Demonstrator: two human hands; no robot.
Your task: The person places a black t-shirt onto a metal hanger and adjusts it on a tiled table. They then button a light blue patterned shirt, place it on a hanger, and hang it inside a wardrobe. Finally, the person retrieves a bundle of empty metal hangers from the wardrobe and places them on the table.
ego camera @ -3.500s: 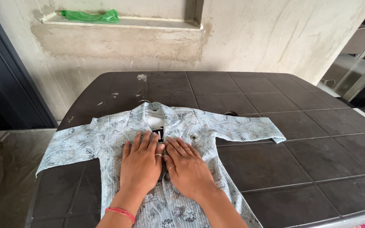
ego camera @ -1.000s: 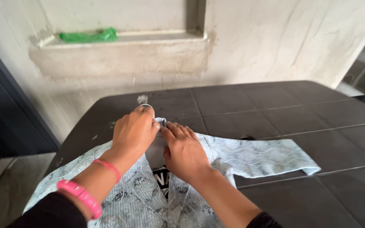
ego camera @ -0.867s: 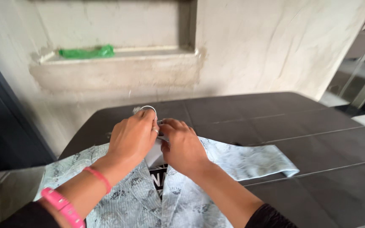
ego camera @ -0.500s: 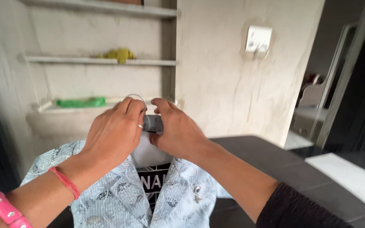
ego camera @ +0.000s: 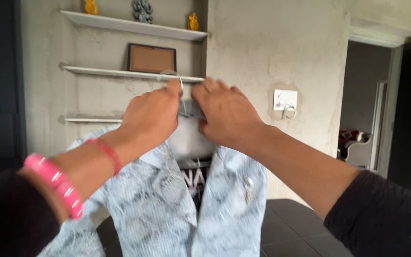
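Note:
A light blue patterned shirt (ego camera: 158, 200) hangs open in front of me, lifted well above the dark table (ego camera: 291, 223). Its collar sits on a hanger whose wire hook (ego camera: 173, 76) sticks up between my hands. My left hand (ego camera: 151, 116) grips the collar and hanger top from the left. My right hand (ego camera: 224, 114) grips the same spot from the right, fingers closed. A dark panel with white print (ego camera: 197, 178) shows inside the shirt's open front. Pink and red bands circle my left wrist.
Behind the shirt is a rough grey wall with white shelves (ego camera: 134, 26) holding small figurines and a framed picture (ego camera: 151, 58). A white switch plate (ego camera: 285, 100) is on the wall to the right. A doorway (ego camera: 381, 123) opens at far right.
The shirt lay flat on the table under my palms; both hands moved to the collar, took hold, and raised it on its hanger to eye level. My view tilted up to the wall.

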